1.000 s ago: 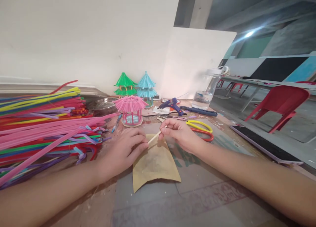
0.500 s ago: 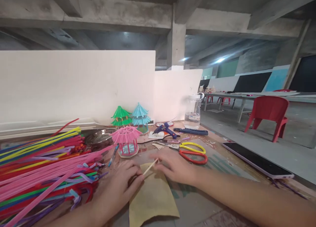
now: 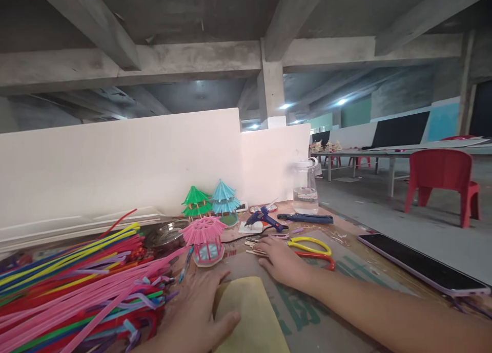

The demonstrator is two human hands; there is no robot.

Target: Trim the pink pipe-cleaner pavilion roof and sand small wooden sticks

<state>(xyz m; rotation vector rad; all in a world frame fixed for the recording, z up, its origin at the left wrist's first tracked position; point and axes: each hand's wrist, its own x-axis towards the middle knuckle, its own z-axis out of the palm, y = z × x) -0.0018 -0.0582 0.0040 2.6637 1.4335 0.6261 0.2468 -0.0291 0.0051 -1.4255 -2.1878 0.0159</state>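
Observation:
My left hand [image 3: 198, 312] lies palm down on the table, fingers apart, its thumb resting on a tan paper sheet [image 3: 251, 317]. To its right, my right hand [image 3: 282, 263] stretches forward with the fingers extended, the tips touching a few thin wooden sticks [image 3: 254, 251] beside the yellow and red scissors [image 3: 313, 251]. A small pink straw pavilion [image 3: 204, 240] stands just beyond my left hand. Neither hand shows anything held.
A big pile of coloured straws [image 3: 77, 286] fills the left. Behind stand green [image 3: 196, 202] and blue [image 3: 225, 198] straw pavilions, a metal bowl [image 3: 167, 235], glue gun [image 3: 263, 219], blue knife [image 3: 307, 219], water bottle [image 3: 305, 186]. A dark tablet [image 3: 423, 266] lies right; a red chair [image 3: 442, 181] beyond.
The camera has tilted up. The thin stick pinched between both hands is gone from them; my right hand has moved forward to the sticks by the scissors, and my left has flattened on the paper.

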